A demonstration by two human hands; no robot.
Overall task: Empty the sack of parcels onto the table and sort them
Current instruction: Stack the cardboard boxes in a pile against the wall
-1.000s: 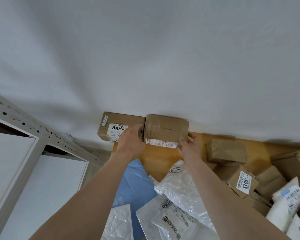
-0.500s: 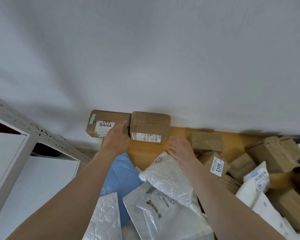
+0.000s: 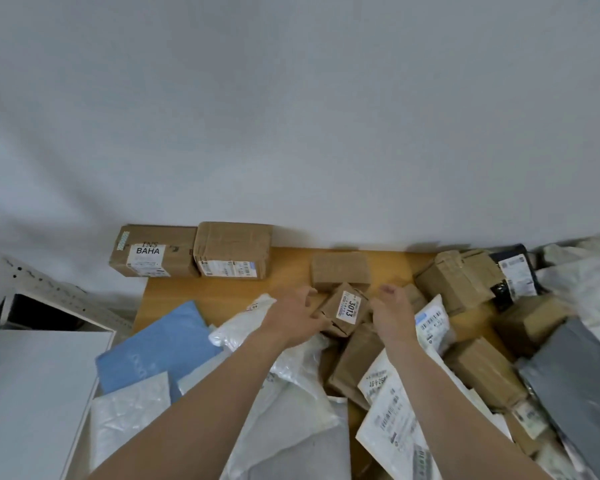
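Note:
A small brown box labelled 3013 (image 3: 343, 310) lies tilted on the heap of parcels in the middle of the wooden table (image 3: 284, 284). My left hand (image 3: 293, 318) curls round its left end. My right hand (image 3: 392, 315) curls against its right side. Two larger cardboard boxes stand side by side against the wall at the table's far left corner: one marked BAHA (image 3: 153, 252) and a taped one (image 3: 232, 251). A plain brown box (image 3: 340, 271) lies just behind the 3013 box.
A blue mailer (image 3: 160, 344) and white poly bags (image 3: 291, 410) lie near left. Brown boxes (image 3: 458, 282), labelled white bags (image 3: 430, 322), a black bag (image 3: 513, 271) and a grey bag (image 3: 586, 386) crowd the right. A metal rack (image 3: 49, 296) stands left of the table.
Both hands have left the taped box, which now stands beside the BAHA box, and have moved right to the 3013 box. The view has swung right.

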